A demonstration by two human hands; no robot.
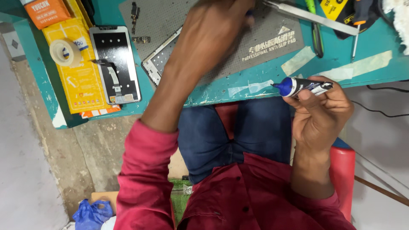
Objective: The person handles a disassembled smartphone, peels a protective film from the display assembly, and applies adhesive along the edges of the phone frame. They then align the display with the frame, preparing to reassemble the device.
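Note:
My left hand (213,30) reaches over a grey anti-slip mat (264,42) and rests on a silver phone frame (159,59) lying there. Its fingers curl away from the camera, with a small blue bit showing at the fingertips. My right hand (324,115) is held below the table's front edge. It grips a small glue tube (304,86) with a blue cap, the cap pointing left.
On the teal table (341,59) lie a detached phone screen panel (116,64), a tape roll (64,52) on a yellow box (81,85), an orange box (46,12), metal tweezers (311,17), a screwdriver (355,38) and tape strips (298,59). A red chair (343,170) is under me.

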